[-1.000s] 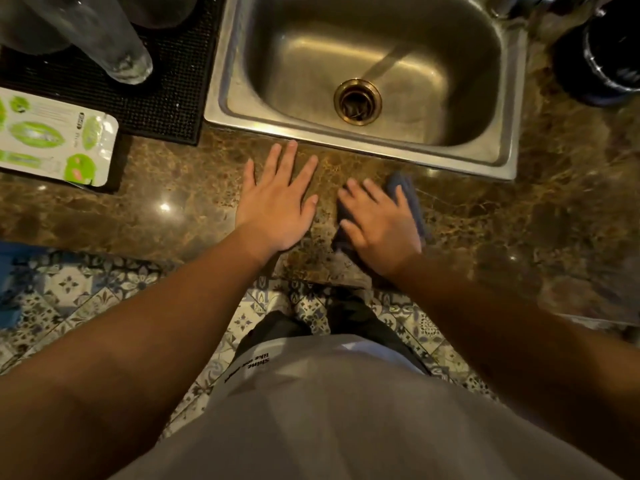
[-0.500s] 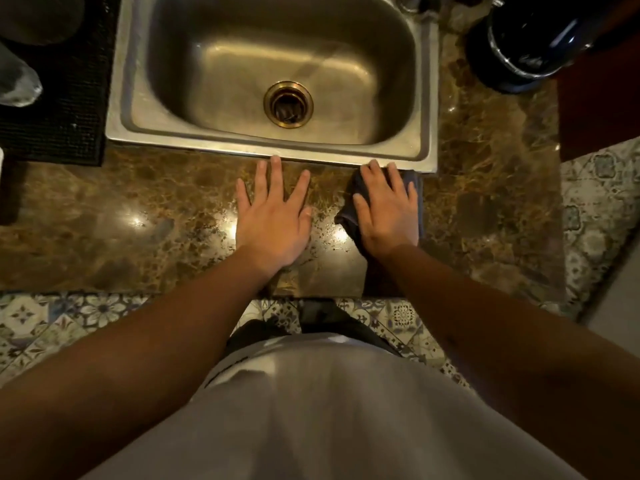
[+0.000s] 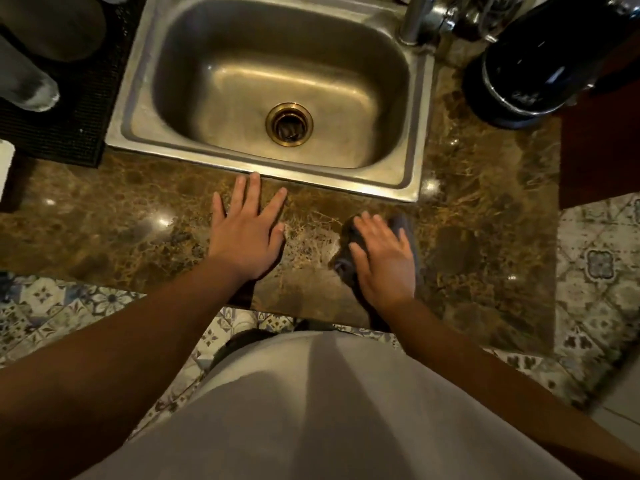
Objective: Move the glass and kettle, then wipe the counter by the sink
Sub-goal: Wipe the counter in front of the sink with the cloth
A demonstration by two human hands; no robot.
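Observation:
My right hand presses flat on a dark grey cloth on the brown marble counter, just in front of the sink's front right corner. My left hand lies flat on the counter with fingers spread, fingertips almost at the steel sink rim. The black kettle stands at the far right behind the sink. A clear glass lies tilted on the black mat at the far left.
The tap rises at the sink's back right corner. A dark red surface borders the counter on the right. Patterned floor tiles show beyond the counter's edge. A white packet's corner peeks in at left.
My right hand has slid the cloth back from the sink rim toward me and slightly right. My left hand stayed flat in place. The view shifted.

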